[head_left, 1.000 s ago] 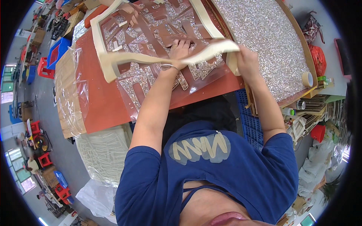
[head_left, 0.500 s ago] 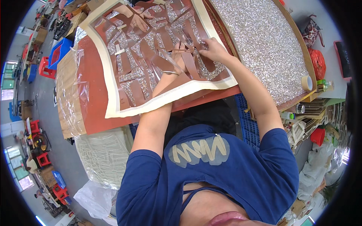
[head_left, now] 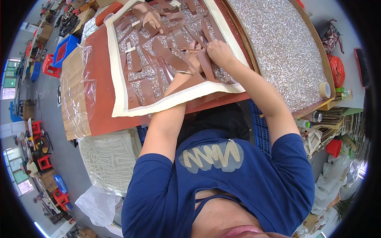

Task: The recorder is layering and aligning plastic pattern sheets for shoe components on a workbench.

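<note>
A cream-bordered sheet with a see-through middle carries several brown cut-out pieces. My left forearm passes beneath its near border. My left hand shows among the brown pieces, its fingers bent and partly covered; what they hold is hidden. Beside it, above the sheet, my right hand is closed, pinching the edge of a brown strip. Further off, another person's hand lies among the pieces near the far side.
Red-brown sheeting and a wooden board lie under the bordered sheet. A glittery panel spans the right, with a tape roll at its corner. Blue crates, red stools and plastic-wrapped material stand left.
The bordered sheet has shifted slightly to the right in view. My left hand has moved right and up, while my right hand's fingers have curled tighter beside it.
</note>
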{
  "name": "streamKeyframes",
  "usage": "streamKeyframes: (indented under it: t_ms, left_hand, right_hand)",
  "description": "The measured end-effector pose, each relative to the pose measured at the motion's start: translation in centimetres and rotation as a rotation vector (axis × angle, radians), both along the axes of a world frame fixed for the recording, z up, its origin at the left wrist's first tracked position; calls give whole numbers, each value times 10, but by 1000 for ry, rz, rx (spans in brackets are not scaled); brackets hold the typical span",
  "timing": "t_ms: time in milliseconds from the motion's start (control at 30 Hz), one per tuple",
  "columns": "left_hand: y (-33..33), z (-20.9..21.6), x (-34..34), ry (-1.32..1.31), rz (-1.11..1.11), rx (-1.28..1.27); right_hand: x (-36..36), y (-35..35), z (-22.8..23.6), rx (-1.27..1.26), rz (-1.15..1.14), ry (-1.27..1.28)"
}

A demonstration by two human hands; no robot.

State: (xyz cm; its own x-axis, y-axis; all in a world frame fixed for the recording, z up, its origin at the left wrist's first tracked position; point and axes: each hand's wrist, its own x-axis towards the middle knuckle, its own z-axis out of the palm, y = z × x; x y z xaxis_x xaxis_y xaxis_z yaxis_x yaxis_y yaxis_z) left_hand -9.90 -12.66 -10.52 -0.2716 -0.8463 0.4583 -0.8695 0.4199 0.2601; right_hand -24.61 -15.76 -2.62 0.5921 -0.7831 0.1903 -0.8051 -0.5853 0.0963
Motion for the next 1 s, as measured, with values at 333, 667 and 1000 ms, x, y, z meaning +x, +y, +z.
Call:
streamKeyframes:
  t_ms: [333,667,1000]
  left_hand:
    - [7,30,-30,-182,185,224]
    - [4,17,-38,-133,199,237]
    - [9,26,-50,-114,276,32]
  right_hand:
    - [-30,-11,38,270,8,-121]
    - [-42,44,-11,-5,-110,-70]
    - [-70,-1,59,124,-89,104]
